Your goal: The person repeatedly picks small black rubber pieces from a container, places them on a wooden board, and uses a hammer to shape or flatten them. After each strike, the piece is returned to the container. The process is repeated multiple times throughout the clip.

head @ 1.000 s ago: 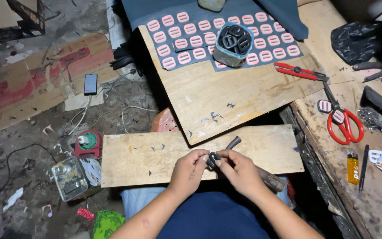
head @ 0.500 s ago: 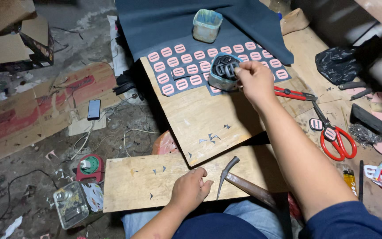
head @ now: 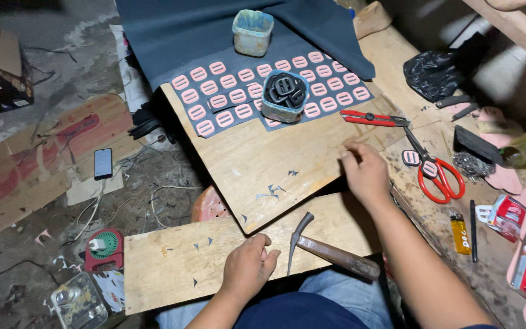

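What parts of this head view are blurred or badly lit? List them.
Head view: the right hand is slightly motion-blurred; the left hand and hammer are sharp; the plywood board is brightly lit; the top corners fall into shadow.

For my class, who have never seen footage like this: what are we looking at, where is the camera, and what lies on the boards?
There is no machine here: a person works with bare hands, filmed by a camera on their head looking down. The left hand rests closed on the near wooden board, beside a hammer-like tool. The right hand hovers over the bigger board, fingers pinched; anything between them is too small to tell. Farther off lie pink oval pieces on dark sheet, a tub of black buckles and red scissors.
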The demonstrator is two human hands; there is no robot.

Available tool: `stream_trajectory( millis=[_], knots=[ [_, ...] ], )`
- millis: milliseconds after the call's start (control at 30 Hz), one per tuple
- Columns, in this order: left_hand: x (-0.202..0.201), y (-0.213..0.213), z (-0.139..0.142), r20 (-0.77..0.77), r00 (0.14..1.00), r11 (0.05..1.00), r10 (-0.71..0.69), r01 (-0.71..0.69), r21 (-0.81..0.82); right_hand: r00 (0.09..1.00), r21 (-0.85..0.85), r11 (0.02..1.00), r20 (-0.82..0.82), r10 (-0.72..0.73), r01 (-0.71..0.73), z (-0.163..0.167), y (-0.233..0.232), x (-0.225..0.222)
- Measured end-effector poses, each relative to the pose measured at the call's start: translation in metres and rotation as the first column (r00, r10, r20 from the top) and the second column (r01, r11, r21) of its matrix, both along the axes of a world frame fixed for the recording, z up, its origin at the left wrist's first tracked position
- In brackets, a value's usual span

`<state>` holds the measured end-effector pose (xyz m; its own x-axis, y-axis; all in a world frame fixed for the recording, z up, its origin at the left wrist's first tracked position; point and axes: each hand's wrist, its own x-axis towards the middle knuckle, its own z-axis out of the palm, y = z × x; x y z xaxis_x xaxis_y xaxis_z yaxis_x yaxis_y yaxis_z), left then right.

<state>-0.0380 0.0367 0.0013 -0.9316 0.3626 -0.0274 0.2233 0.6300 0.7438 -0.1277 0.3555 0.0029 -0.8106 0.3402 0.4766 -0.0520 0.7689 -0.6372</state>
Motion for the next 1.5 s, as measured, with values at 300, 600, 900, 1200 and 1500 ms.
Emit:
stream_trajectory(
  millis=[300,600,900,1200,1500],
  knots=[
    [-0.002,0.006,0.0,0.023,1.0,0.998,0.016,-0.014,-0.059,0.898,0.607,0.737,0.083,-0.432,0.299,0.001,0.103,0.044],
    [0.001,0.006,0.003,0.047,0.998,0.998,0.031,-0.028,-0.063,0.881,0.792,0.61,0.269,-0.389,0.028,0.016,0.111,0.041],
    [0.005,0.007,0.001,0.01,0.999,0.998,0.037,-0.037,-0.055,0.918,0.794,0.606,0.209,-0.337,0.042,0.025,0.125,0.042],
    [0.005,0.003,-0.008,0.046,0.998,0.999,0.037,-0.037,0.0,0.986,-0.349,0.937,0.166,0.032,0.028,0.03,0.076,0.055],
    [0.011,0.015,0.019,0.523,0.794,0.681,-0.312,-0.197,0.706,0.734,-0.867,0.478,0.234,0.638,-0.14,0.009,-0.083,0.132]
  ],
)
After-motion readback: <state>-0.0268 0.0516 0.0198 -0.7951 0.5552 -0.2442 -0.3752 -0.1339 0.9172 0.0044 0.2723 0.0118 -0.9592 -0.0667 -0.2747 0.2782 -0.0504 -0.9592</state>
